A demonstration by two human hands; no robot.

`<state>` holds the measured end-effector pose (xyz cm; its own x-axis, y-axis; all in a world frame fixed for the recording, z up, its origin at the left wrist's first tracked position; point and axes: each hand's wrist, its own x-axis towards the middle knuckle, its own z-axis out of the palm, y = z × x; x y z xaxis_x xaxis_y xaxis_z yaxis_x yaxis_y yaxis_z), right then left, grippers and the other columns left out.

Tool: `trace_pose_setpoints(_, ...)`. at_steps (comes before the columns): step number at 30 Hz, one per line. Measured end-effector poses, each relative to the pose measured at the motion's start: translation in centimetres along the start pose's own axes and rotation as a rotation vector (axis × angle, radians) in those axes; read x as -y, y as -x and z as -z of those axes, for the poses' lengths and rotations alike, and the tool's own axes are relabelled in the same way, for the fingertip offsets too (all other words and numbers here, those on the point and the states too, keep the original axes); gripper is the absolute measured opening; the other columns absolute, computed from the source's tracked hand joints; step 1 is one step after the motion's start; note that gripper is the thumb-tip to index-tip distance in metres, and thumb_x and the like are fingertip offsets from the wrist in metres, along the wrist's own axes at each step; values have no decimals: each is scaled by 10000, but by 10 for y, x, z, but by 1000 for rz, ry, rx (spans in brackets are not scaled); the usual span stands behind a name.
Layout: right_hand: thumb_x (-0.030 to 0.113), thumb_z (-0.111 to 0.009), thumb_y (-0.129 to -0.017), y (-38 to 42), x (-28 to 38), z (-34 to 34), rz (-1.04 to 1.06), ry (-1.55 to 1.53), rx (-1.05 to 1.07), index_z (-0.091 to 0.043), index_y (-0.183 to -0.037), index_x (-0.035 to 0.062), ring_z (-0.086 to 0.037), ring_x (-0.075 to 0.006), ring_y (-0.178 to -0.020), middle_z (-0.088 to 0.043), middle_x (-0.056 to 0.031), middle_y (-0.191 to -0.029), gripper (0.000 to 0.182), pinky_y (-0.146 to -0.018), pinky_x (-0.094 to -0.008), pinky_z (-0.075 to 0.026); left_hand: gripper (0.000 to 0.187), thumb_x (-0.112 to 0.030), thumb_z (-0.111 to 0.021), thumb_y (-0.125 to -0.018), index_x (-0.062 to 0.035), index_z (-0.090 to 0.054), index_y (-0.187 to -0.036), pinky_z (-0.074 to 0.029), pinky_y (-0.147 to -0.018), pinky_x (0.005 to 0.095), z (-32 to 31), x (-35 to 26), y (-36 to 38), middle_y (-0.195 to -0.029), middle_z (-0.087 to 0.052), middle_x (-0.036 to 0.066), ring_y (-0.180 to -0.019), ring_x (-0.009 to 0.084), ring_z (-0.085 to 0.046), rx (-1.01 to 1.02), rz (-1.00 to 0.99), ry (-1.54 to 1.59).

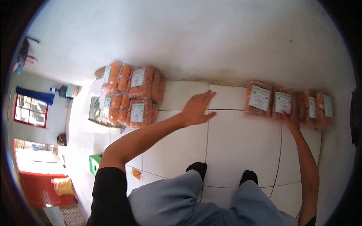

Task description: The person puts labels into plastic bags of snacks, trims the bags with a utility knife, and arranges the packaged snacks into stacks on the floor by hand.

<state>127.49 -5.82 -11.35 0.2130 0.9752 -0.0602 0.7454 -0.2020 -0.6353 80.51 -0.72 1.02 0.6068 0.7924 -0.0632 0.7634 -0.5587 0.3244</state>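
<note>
My left hand [198, 109] is held over the white floor tiles with its fingers apart and nothing in it. To its left, clear plastic packs of orange-brown pieces [141, 90] with pale labels stand stacked against the wall. At the right, several similar packs form a row along the wall. My right hand [291, 121] is at the lower edge of the second labelled pack [282, 101] in that row, thumb on its front and the other fingers partly hidden beside it. The leftmost pack of the row [258, 98] stands next to that one.
A green plastic object [95, 162] and a small orange packet [137, 173] lie on the floor at left. A yellow bag [63, 186] rests by a red surface [34, 188]. My socked feet [249, 177] are on the tiles below the packs.
</note>
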Motion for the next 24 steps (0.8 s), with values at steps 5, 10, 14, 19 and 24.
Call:
trace_pose_setpoints(5,410,-621,-875,-25,23,-17,93,572,-204,-402,-1378,-16,-435,-376,-1270,-470,-232,-1357,695,-1069,-449,-330,467,-284,-668,-852,4,-529,-1191,-469,-870,405,35,120,90,-1121,-595,205,-1066,345,-576,-606,403,45)
trace_pose_setpoints(10,353,-624,-878,-39,120,-53,269,331,-157,-450,-1343,3,-410,-377,-1285,-466,-214,-1365,608,-1078,-477,-310,439,-295,-619,-878,58,-565,-1133,-464,-855,409,52,233,128,-1120,-578,271,-1051,364,-575,-722,710,219)
trace_pose_setpoints(14,336,-629,-870,-51,172,-132,586,363,-3,-486,-1302,25,-443,-370,-1242,-494,-211,-1312,551,-1064,-445,-338,544,-399,-540,-905,86,-592,-1145,-437,-929,466,42,303,117,-1177,-544,321,-1107,420,-527,-773,801,-25)
trace_pose_setpoints(19,477,-618,-867,-40,292,-229,376,-14,639,-474,-1335,29,-484,-343,-1227,-492,-209,-1348,664,-1029,-417,-386,609,-476,-497,-909,65,-605,-1166,-412,-969,504,45,322,105,-1166,-545,312,-1118,469,-500,-711,897,-260)
trace_pose_setpoints(24,718,-503,-833,-32,411,-317,6,-431,882,-358,-1431,70,-505,-302,-1211,-489,-185,-1353,893,-975,-411,-443,602,-493,-503,-904,43,-622,-1151,-425,-947,520,42,294,102,-1161,-540,304,-1116,493,-490,-729,871,-419)
